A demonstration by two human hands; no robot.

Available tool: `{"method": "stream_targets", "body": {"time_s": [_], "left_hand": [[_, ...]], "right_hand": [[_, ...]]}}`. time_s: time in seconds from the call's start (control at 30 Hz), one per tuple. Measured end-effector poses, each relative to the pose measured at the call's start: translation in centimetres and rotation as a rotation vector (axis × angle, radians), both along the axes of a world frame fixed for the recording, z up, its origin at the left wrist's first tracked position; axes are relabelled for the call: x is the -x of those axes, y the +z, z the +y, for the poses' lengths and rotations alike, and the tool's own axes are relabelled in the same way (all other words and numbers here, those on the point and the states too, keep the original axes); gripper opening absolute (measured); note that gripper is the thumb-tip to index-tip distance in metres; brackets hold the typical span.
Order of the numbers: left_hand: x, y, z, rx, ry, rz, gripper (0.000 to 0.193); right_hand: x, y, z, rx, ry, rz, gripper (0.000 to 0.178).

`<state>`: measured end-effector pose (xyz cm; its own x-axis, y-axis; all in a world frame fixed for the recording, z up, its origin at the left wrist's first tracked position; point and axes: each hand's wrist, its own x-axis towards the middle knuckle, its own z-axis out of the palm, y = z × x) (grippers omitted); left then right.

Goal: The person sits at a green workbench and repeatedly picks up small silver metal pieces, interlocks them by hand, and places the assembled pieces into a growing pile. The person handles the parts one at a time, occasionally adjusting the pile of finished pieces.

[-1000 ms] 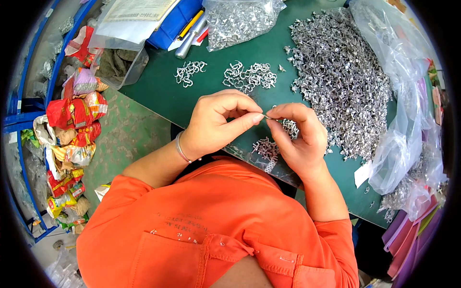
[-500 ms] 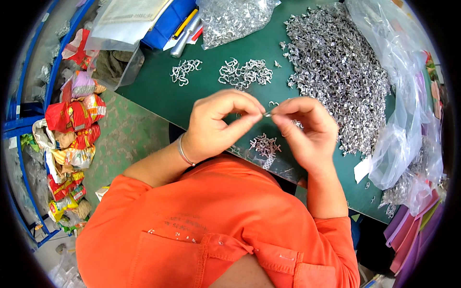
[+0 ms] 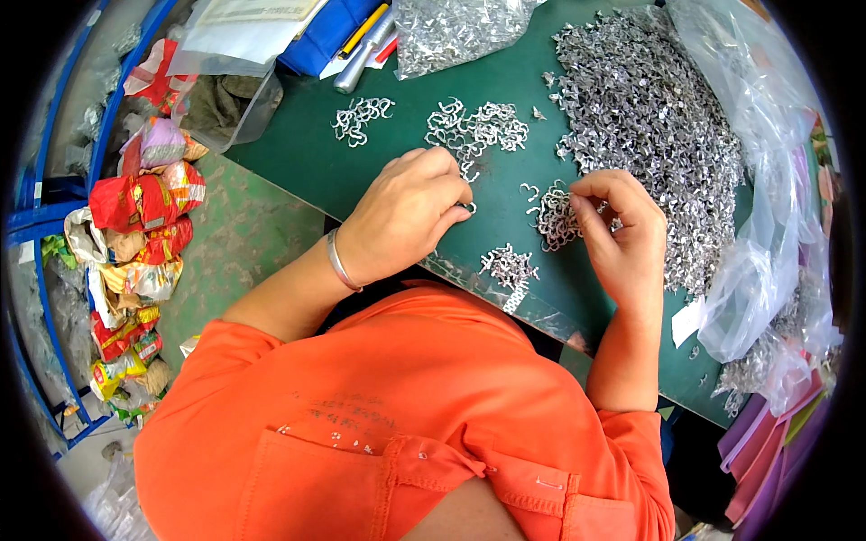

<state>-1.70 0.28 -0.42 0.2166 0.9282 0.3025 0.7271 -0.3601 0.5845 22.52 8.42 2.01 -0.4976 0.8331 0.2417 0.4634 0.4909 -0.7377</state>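
My left hand (image 3: pixel 403 206), with a bangle on its wrist, is closed in a pinch over the green table, fingers curled. A small silvery curved metal piece (image 3: pixel 470 207) shows at its thumb tip. My right hand (image 3: pixel 624 227) reaches the edge of a small pile of curved metal pieces (image 3: pixel 555 221), thumb and forefinger nearly together; whether anything is between them is too small to make out. Between me and that pile lies a heap of short pinkish-silver pieces (image 3: pixel 509 265), with a flat linked metal strip (image 3: pixel 515 298) beside it.
A large mound of small metal parts (image 3: pixel 645 126) covers the right of the green table (image 3: pixel 307 167). More curved pieces lie in clusters (image 3: pixel 480 126) farther back, near a clear bag of parts (image 3: pixel 460 32). Crumpled plastic (image 3: pixel 758 243) hangs at the right; a clear bin (image 3: pixel 257 113) stands left.
My hands were together, fingertips meeting at a small metal piece. They have parted: the left has drawn back slightly, the right has moved right to the small pile.
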Motion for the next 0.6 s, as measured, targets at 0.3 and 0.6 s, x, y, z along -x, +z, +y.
{"method": "stream_targets", "body": {"time_s": [0.3, 0.6], "left_hand": [[-2.4, 0.9, -0.3, -0.009, 0.003, -0.327, 0.02], [-2.4, 0.2, -0.8, 0.038, 0.002, -0.625, 0.029]], "right_hand": [[2.5, -1.8, -2.2, -0.007, 0.283, 0.282, 0.022], [2.5, -2.4, -2.8, 0.186, 0.177, 0.493, 0.018]]}}
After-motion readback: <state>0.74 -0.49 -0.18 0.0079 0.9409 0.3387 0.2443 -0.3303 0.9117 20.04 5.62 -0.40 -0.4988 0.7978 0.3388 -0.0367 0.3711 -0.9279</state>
